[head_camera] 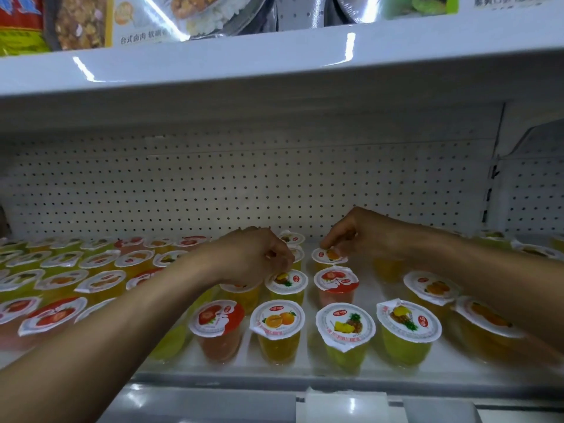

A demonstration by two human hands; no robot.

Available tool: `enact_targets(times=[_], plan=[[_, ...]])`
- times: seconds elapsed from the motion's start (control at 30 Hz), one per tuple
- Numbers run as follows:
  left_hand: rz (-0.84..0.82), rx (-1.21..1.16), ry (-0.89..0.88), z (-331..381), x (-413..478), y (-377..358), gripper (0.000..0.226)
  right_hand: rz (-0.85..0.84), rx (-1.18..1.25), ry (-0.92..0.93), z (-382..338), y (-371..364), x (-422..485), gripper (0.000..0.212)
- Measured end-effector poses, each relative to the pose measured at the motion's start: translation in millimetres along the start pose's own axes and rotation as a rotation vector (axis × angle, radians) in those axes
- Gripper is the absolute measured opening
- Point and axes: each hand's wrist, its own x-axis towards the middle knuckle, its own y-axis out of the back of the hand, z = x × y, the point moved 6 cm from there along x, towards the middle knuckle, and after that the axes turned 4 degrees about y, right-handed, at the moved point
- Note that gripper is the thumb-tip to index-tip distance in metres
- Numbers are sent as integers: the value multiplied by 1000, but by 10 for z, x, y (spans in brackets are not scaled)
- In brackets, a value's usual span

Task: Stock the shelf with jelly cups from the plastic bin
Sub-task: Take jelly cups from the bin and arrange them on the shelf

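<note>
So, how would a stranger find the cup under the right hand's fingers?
Start at the white pegboard back wall and follow the right hand down. Its fingertips rest on an orange-picture jelly cup, directly behind the red strawberry-lidded cup.

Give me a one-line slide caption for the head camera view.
Left hand and right hand set jelly cups upright on a white shelf already lined with rows of them.

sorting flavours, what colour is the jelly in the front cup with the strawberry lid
Pinkish red, seen best in the head view: the strawberry-lid cup.
</note>
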Motion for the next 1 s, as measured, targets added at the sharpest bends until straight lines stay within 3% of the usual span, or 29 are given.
enact_targets(times=[0.2,0.33,0.43,0.57,0.7,1.0], plan=[[7,-6,6,-11,13,4,22,5,-24,32,-20,-1,-5,24],[10,2,10,-21,-14,-7,24,192,-174,-28,145,262,70,24],[27,26,5,4,-33,-8,25,85,-299,-136,366,238,177,32],[28,22,20,-16,-39,-33,29,-100,-241,-109,396,107,262,35],[32,16,29,-29,-39,-27,29,-109,-181,-74,347,130,316,32],[46,20,31,14,-49,-9,30,-27,86,-184,340,15,443,25]])
